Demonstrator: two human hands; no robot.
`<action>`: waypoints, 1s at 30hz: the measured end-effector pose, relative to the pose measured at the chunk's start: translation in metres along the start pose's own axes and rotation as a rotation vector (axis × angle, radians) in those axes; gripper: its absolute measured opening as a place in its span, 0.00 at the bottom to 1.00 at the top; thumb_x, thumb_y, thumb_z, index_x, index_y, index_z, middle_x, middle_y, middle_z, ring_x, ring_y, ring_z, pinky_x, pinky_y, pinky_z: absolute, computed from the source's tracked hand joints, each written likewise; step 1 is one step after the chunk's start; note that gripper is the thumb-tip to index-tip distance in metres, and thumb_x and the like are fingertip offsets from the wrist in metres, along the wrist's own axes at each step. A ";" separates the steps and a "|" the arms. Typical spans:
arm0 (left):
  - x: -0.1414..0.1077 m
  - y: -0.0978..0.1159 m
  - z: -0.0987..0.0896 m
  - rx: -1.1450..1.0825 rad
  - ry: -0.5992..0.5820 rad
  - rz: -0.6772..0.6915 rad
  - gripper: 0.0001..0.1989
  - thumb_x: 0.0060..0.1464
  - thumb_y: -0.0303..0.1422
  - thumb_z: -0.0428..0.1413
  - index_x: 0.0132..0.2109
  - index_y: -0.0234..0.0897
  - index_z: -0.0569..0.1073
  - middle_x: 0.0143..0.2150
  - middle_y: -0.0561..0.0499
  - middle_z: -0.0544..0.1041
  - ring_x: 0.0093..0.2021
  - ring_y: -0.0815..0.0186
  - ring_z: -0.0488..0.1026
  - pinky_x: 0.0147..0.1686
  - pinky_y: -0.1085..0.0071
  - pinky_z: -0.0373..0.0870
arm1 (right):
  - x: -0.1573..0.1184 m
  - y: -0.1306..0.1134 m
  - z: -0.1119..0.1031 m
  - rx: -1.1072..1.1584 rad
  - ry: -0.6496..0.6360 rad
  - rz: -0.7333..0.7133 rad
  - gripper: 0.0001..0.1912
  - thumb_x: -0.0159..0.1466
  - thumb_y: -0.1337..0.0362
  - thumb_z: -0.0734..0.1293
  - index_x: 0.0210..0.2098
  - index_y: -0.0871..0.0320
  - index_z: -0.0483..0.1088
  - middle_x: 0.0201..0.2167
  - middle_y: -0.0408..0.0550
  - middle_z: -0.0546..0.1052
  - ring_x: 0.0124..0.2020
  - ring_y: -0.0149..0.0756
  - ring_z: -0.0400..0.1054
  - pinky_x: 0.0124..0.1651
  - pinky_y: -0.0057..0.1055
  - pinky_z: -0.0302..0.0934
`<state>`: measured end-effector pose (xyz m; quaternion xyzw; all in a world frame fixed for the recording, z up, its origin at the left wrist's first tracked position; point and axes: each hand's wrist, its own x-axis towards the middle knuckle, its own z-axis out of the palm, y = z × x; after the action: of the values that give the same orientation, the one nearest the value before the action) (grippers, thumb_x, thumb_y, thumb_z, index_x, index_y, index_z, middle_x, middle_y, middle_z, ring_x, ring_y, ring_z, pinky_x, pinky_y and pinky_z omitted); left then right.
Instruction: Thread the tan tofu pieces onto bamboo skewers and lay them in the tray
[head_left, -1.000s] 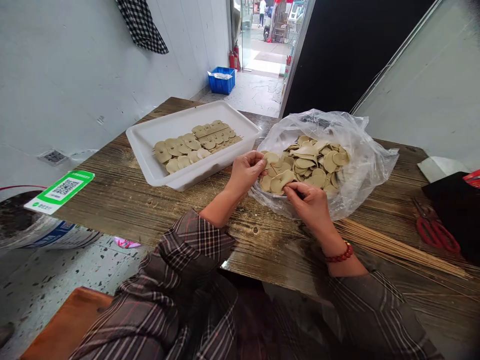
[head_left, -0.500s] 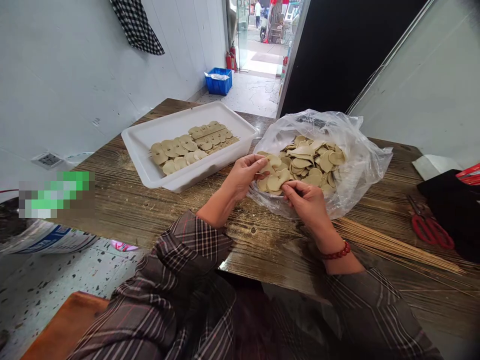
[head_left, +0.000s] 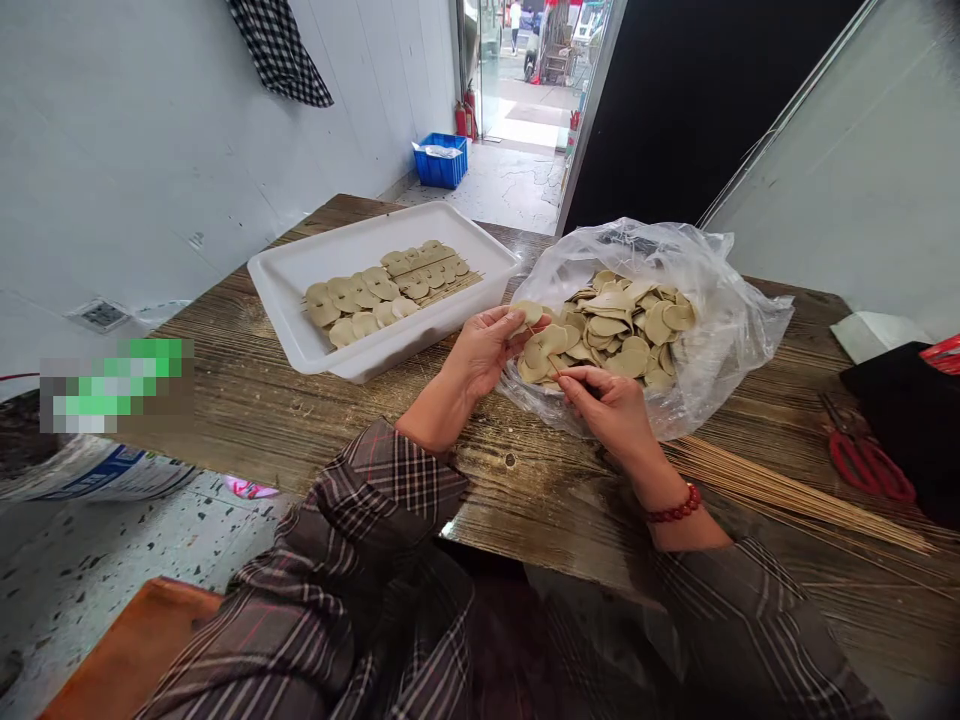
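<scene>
As the head view shows, the left hand [head_left: 487, 345] pinches a tan disc [head_left: 529, 308] at the left edge of the plastic bag [head_left: 739, 320]. The right hand [head_left: 611, 400] pinches a thin stick [head_left: 555, 372] there. A white tray [head_left: 285, 305] stands left of the bag.

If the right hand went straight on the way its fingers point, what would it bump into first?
Probably the pale discs just ahead of the right hand, though a flat picture makes their exact depth hard to judge.
</scene>
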<state>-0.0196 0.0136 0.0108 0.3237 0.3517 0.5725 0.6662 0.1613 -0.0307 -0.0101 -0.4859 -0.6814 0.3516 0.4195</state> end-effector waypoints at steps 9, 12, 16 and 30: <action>-0.002 -0.011 0.007 0.062 -0.034 0.004 0.12 0.47 0.37 0.67 0.32 0.32 0.76 0.28 0.52 0.78 0.28 0.72 0.75 0.32 0.76 0.72 | 0.000 0.000 0.002 -0.030 0.063 -0.022 0.14 0.62 0.55 0.67 0.33 0.58 0.80 0.22 0.46 0.77 0.23 0.33 0.67 0.26 0.28 0.59; -0.003 -0.011 0.007 0.067 -0.053 -0.029 0.13 0.47 0.37 0.67 0.32 0.31 0.75 0.26 0.53 0.77 0.25 0.73 0.73 0.29 0.76 0.72 | 0.001 0.000 0.001 -0.006 0.052 0.006 0.14 0.62 0.56 0.67 0.33 0.58 0.80 0.21 0.45 0.76 0.22 0.32 0.66 0.25 0.27 0.58; -0.003 -0.008 0.005 0.050 -0.091 -0.059 0.14 0.45 0.36 0.68 0.34 0.31 0.76 0.28 0.51 0.78 0.26 0.72 0.74 0.29 0.76 0.73 | 0.002 0.001 0.000 0.023 0.049 0.032 0.14 0.62 0.56 0.67 0.33 0.59 0.79 0.21 0.44 0.75 0.21 0.30 0.65 0.25 0.26 0.57; -0.004 -0.017 0.010 0.082 -0.100 -0.020 0.18 0.39 0.39 0.71 0.33 0.30 0.77 0.25 0.53 0.76 0.23 0.75 0.70 0.24 0.79 0.67 | -0.001 0.001 0.003 0.085 0.058 0.101 0.16 0.61 0.53 0.67 0.32 0.61 0.78 0.19 0.43 0.73 0.17 0.28 0.60 0.21 0.26 0.53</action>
<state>-0.0021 0.0066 0.0022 0.3754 0.3442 0.5340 0.6749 0.1593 -0.0315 -0.0120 -0.5114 -0.6280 0.3865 0.4412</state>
